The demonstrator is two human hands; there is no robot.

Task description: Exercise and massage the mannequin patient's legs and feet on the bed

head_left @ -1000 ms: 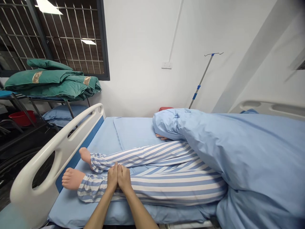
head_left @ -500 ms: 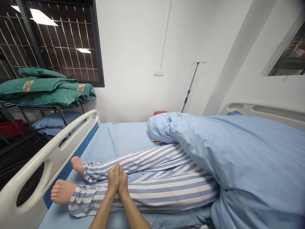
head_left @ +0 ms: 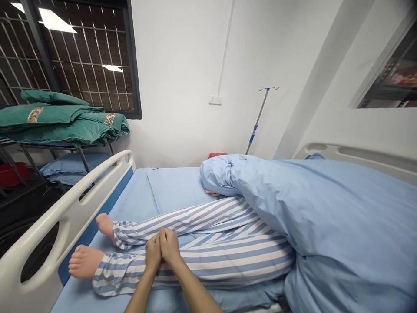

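Hands (head_left: 170, 246) (together) over striped trousers (head_left: 234, 261)

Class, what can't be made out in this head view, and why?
Head view:
Whether the left hand and right hand grip anything: their backs hide it.
Upper body of the lying figure: under the blue quilt.
Red tub: cut by left edge.
Shelf items: blurred, cut by right edge.

From where I'm standing, the bed (head_left: 133, 195) wears a pale blue sheet (head_left: 179, 184), a crease showing near the footboard (head_left: 70, 217). Two legs (head_left: 234, 261) in blue-and-white striped trousers stretch along it, bare feet (head_left: 85, 262) close to the footboard. Well apart from the footboard, a rumpled blue quilt (head_left: 325, 208) covers everything above the thighs.
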